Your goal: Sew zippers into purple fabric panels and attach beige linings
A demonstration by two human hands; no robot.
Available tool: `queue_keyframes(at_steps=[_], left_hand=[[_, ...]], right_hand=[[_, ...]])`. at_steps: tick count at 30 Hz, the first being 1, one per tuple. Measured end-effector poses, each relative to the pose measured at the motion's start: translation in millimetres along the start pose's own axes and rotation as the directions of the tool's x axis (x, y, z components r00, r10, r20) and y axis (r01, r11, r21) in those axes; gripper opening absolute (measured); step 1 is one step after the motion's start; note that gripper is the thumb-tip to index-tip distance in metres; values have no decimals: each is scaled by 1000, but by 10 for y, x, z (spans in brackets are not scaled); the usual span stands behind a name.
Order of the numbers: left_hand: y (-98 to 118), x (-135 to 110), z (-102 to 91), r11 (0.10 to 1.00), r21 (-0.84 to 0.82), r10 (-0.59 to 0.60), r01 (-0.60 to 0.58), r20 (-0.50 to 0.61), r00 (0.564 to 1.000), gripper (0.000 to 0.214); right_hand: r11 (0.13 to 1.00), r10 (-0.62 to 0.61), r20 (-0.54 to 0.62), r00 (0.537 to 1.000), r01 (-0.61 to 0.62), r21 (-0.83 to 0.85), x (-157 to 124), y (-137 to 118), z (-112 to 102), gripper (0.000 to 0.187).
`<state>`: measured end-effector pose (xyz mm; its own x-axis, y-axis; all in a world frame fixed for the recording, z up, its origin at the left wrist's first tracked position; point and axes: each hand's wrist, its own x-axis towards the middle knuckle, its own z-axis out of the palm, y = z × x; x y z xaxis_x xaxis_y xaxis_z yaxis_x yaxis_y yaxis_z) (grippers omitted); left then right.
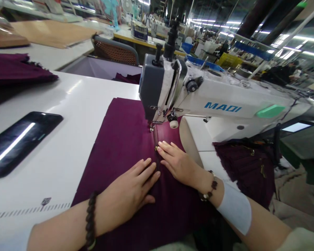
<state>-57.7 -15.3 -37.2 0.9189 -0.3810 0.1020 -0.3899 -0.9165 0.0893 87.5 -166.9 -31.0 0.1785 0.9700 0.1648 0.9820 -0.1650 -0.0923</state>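
A purple fabric panel (115,139) lies flat under the sewing machine (222,104), with a dark zipper (155,137) running down it toward me. The presser foot (152,128) sits over the zipper's far part. My left hand (132,186) rests on the panel left of the zipper, fingers stretched out, fingertips beside the zipper line. My right hand (176,162) lies flat on the right side, its fingertips touching or close to the gold zipper pull (156,148). Neither hand grips anything. Whether the needle is down in the cloth is too small to tell.
A black phone (23,143) lies on the white table (75,97) at left, below a stack of purple fabric (18,69). More purple pieces with gold zipper pulls (246,167) lie at right. A chair (115,50) stands behind the table.
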Motion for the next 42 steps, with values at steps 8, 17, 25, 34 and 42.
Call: queue_keyframes(at_steps=[8,17,25,34,42], left_hand=[[-171,87,2,1000,9,11,-11,-28,1000,46],[-345,197,-35,997,69,28,-26,-28,999,45],[-492,309,-68,994,96,56,-52,-34,998,44],[-676,394,-62,993,106,63,-57,-54,997,44],[-693,393,-43,995,95,46,-40,-57,997,41]], right_hand=[[999,44,-29,999,-44,9,155,111,51,38],[992,121,-16,992,-122,-30,312,159,75,40],[990,136,-2,991,-136,-40,473,260,56,38],[982,176,-73,982,-170,81,566,437,132,37],[960,194,-25,981,-185,210,598,539,47,35]])
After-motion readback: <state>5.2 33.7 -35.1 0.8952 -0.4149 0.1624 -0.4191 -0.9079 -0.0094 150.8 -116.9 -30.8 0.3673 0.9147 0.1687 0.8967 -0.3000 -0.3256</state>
